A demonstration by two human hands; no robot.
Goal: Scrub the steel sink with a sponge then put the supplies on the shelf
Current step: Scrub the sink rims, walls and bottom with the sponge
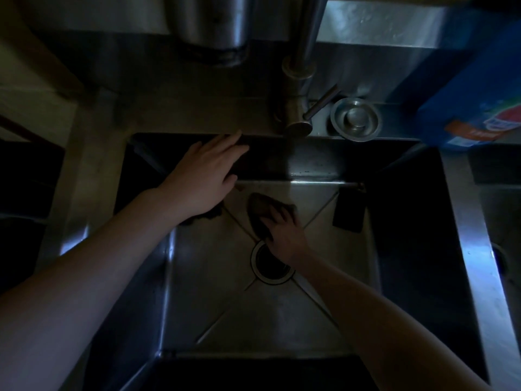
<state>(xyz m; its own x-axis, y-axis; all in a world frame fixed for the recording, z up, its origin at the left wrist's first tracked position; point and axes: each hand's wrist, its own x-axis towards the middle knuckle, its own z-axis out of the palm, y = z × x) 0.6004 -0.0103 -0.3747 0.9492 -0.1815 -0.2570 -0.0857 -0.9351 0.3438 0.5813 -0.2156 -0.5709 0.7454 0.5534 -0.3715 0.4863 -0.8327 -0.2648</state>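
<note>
**A:** Item one, the surface?

**B:** Steel sink (282,314), single square basin, floor creased in an X that runs to the drain (271,266) at centre. The room is very dim; the walls of the basin are almost black.

**A:** The sponge?

**B:** Sponge (260,211), dark, lying flat on the basin floor just at 12 o'clock of the drain. The right hand (283,232) is on top of it, fingers bent over it and gripping.

**A:** Other hand?

**B:** Left hand (204,172), at 11 o'clock, holding nothing. Its fingers are straight and together, laid against the back wall just under the rim.

**A:** Fittings on the back deck?

**B:** Faucet (300,77) at 12 o'clock, with a thin lever (321,101) pointing to the right. Just beside it is a round steel cap (355,118).

**A:** Sundries?

**B:** Blue printed package (476,88) at 2 o'clock, standing on the deck. Dark flat rectangle (349,211) leaning in the basin's back right corner; I cannot tell what it is. Steel cylinder (210,21) at 12 o'clock, behind the deck. Second basin (504,221) at 3 o'clock, only its edge in view.
</note>
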